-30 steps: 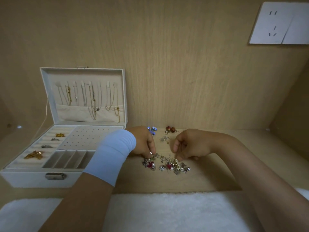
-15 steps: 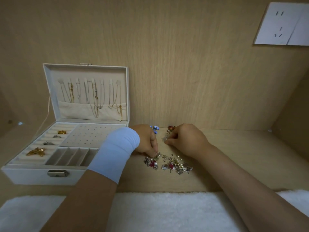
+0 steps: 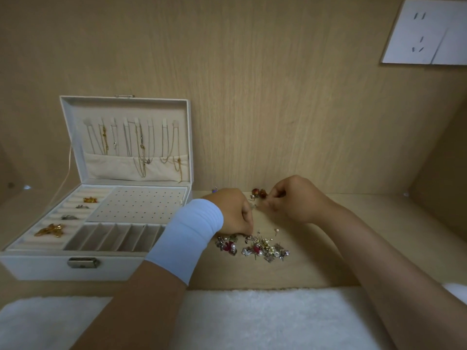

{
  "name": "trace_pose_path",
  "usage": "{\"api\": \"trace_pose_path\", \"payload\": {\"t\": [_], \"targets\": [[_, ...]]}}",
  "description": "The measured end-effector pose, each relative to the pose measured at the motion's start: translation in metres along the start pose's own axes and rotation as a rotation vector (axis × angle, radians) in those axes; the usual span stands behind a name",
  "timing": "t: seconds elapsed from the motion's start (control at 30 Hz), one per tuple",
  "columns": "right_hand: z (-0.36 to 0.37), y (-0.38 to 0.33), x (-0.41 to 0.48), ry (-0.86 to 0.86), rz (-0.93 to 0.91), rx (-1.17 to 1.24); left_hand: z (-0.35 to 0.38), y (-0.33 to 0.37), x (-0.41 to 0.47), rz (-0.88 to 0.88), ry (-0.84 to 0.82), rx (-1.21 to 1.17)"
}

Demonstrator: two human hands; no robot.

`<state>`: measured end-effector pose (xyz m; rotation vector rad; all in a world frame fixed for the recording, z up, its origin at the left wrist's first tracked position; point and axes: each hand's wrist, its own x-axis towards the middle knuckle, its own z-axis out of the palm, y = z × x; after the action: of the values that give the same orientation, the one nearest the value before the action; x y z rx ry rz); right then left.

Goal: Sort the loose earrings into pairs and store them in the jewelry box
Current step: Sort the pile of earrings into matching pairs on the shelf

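A white jewelry box stands open at the left, necklaces hanging in its lid, a few brooches in the ring rolls and a bare perforated earring panel. A pile of loose earrings lies on the wooden shelf to the right of the box. My left hand, with a light blue wristband, rests curled at the pile's far left edge, fingertips touching the earrings. My right hand is behind the pile, fingers pinched on a small silver earring next to a red-amber pair. A blue earring peeks behind my left hand.
The wooden back wall rises right behind the earrings, with a white socket plate at the upper right. A white fluffy cloth covers the shelf's front edge. A side wall closes the right.
My right hand has left the pile and moved back toward the wall, next to the red-amber pair, pinching a small earring. My left hand has stayed at the pile's edge.
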<state>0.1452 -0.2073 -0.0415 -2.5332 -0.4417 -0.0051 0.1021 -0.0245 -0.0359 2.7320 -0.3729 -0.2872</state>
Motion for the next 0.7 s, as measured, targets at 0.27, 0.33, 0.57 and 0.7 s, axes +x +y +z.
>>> {"api": "trace_pose_path", "payload": {"t": [0.27,0.33,0.57,0.7], "targets": [[-0.007,0.000,-0.006,-0.285,0.062,0.105,0.000,-0.005,0.004,0.028,0.053,-0.058],[-0.006,-0.001,-0.007,-0.339,0.071,0.129,-0.002,-0.006,0.003,0.023,0.081,-0.091],[0.009,-0.011,-0.006,-0.043,-0.066,0.120,-0.030,-0.021,-0.008,-0.036,0.321,-0.121],[0.027,-0.020,-0.008,-0.018,-0.154,0.073,-0.027,-0.024,-0.008,-0.112,0.266,-0.060]]}}
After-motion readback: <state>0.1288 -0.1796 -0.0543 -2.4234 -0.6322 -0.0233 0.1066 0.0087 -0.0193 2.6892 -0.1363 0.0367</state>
